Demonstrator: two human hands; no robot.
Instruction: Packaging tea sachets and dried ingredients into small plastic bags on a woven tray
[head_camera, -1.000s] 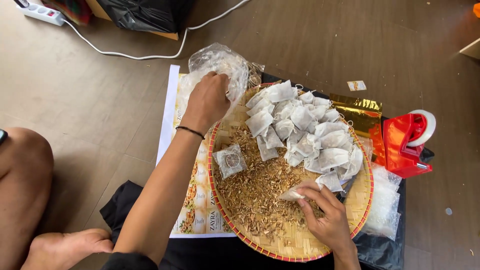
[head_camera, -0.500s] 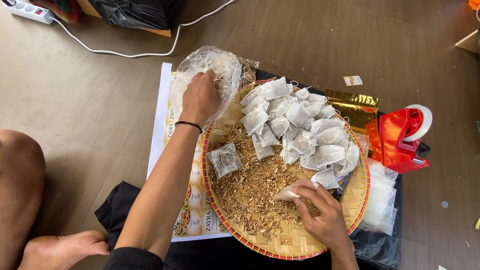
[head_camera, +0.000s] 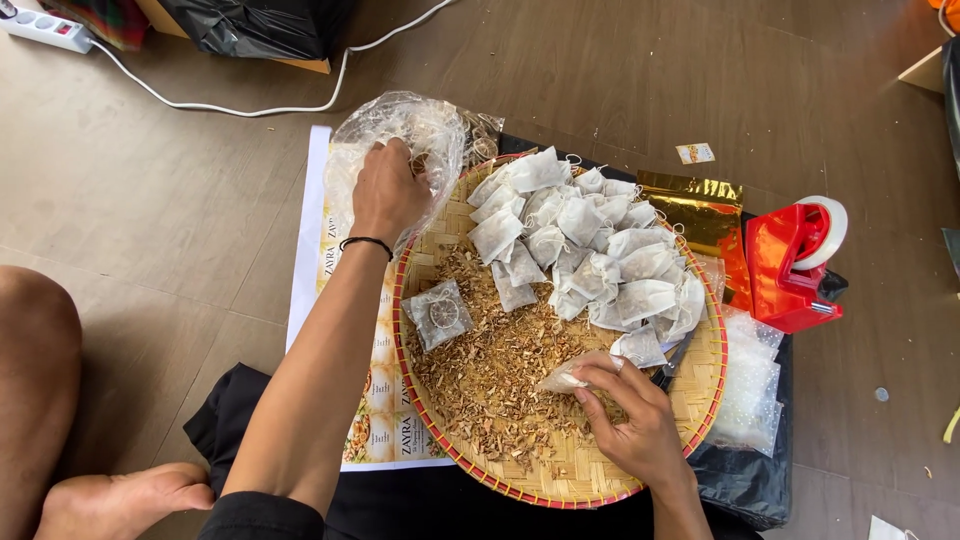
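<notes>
my left hand (head_camera: 388, 190) is curled shut on the rim of a clear plastic bag (head_camera: 410, 135) that lies just beyond the far left edge of the woven tray (head_camera: 600, 485), touching it. a thin black band (head_camera: 366, 241) sits on that wrist. my right hand (head_camera: 632, 418) is over the near right part of the tray, fingers pinched together on a small white pouch (head_camera: 568, 373) that rests on the loose dried herb pieces (head_camera: 490, 370) spread across the tray's middle. a heap of filled white pouches (head_camera: 590, 245) covers the far right half of the tray. one small clear packet with a dried slice inside (head_camera: 438, 315) lies on the tray's left side, apart from the heap. right of the tray, well clear of my hands, stands a red tape dispenser (head_camera: 790, 265), with a gold foil sheet (head_camera: 700, 205) between it and the tray. a stack of clear bags (head_camera: 750, 385) lies by the tray's right edge. printed paper (head_camera: 340, 270) pokes out under the tray's left side.
</notes>
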